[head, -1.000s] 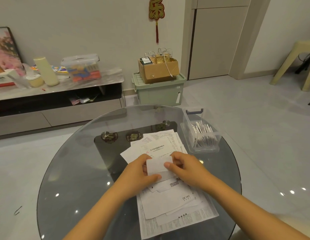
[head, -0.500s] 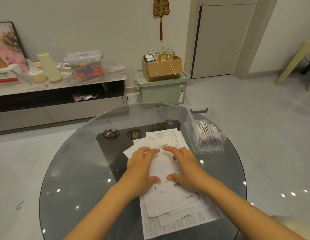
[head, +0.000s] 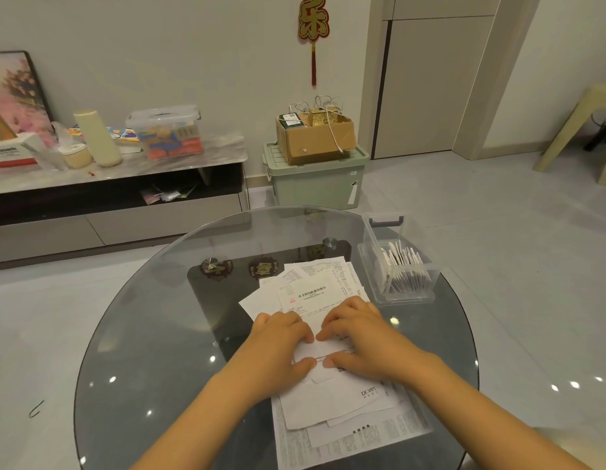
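A loose pile of white printed papers (head: 332,412) lies on a round glass table (head: 152,334). On top of the pile sits a small folded white paper (head: 323,351). My left hand (head: 277,344) and my right hand (head: 359,337) both lie palm down on it, side by side. Their fingertips and thumbs nearly meet over the fold and press it flat. Most of the folded paper is hidden under the two hands.
A clear plastic box (head: 401,266) with several folded white papers standing in it sits at the table's right rim. Beyond the table are a green storage bin (head: 315,181) with a cardboard box on it, a low cluttered shelf (head: 118,171), and a beige stool (head: 579,127).
The small paper was held up in both hands' fingertips a second ago. It now lies on the pile, and both hands have come down flat on it, drawn slightly nearer.
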A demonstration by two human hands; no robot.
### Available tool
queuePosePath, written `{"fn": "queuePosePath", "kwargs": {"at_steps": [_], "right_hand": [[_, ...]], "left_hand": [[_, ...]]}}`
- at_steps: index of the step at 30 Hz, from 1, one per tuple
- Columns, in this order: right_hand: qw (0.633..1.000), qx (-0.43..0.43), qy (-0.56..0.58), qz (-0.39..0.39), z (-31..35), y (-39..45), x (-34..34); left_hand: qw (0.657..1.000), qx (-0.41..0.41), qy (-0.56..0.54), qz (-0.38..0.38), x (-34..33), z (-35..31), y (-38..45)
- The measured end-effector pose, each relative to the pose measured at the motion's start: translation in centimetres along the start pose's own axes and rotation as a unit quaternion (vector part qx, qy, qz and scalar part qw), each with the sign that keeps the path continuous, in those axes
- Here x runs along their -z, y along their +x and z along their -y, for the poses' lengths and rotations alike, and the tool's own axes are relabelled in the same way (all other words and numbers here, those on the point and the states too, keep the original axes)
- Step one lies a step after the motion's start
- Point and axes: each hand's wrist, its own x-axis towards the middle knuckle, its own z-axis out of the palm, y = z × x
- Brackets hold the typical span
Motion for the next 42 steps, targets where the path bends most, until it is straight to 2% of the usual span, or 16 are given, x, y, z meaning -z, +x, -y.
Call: {"fn": "queuePosePath", "kwargs": {"at_steps": [3, 12, 15, 18, 23, 26, 29, 33, 37, 39, 42], "right_hand": [[1.0, 0.008, -0.002, -0.02, 0.1, 0.1, 0.0], [0.984, -0.116, 0.106, -0.086, 0.4, 1.4, -0.9], [0.978, -0.139, 0.128, -0.093, 0.7, 1.9, -1.4], [0.982, -0.14, 0.089, -0.094, 1.0, 2.2, -1.8], [0.98, -0.159, 0.041, -0.109, 0.8, 2.3, -2.0], [0.98, -0.168, 0.043, -0.096, 0.8, 2.4, -1.9], [0.979, -0.165, 0.073, -0.095, 1.0, 2.3, -1.3], [0.963, -0.179, 0.176, -0.097, 1.5, 2.1, -0.4], [0.95, -0.161, 0.22, -0.151, 1.3, 2.0, 0.9], [0.942, -0.13, 0.234, -0.204, 1.2, 1.8, 1.5], [0.903, -0.144, 0.291, -0.281, 1.4, 1.4, 2.5]], "left_hand": [[0.999, -0.002, -0.028, -0.031, 0.4, -0.1, 0.0], [0.983, 0.09, -0.137, -0.086, 0.1, -0.5, 0.6], [0.975, 0.117, -0.168, -0.086, -0.1, -0.2, 1.0], [0.967, 0.151, -0.19, -0.073, -0.4, 0.1, 1.3], [0.968, 0.195, -0.153, -0.043, -0.1, 0.4, 1.8], [0.962, 0.202, -0.179, -0.035, 0.3, 0.3, 1.9], [0.953, 0.204, -0.22, -0.04, 0.7, 0.0, 1.8], [0.936, 0.203, -0.28, -0.066, 1.3, -0.7, 1.8], [0.92, 0.2, -0.328, -0.078, 2.6, -1.8, 2.3], [0.904, 0.2, -0.369, -0.082, 3.2, -2.2, 2.4], [0.87, 0.206, -0.433, -0.113, 4.0, -3.0, 2.5]]}}
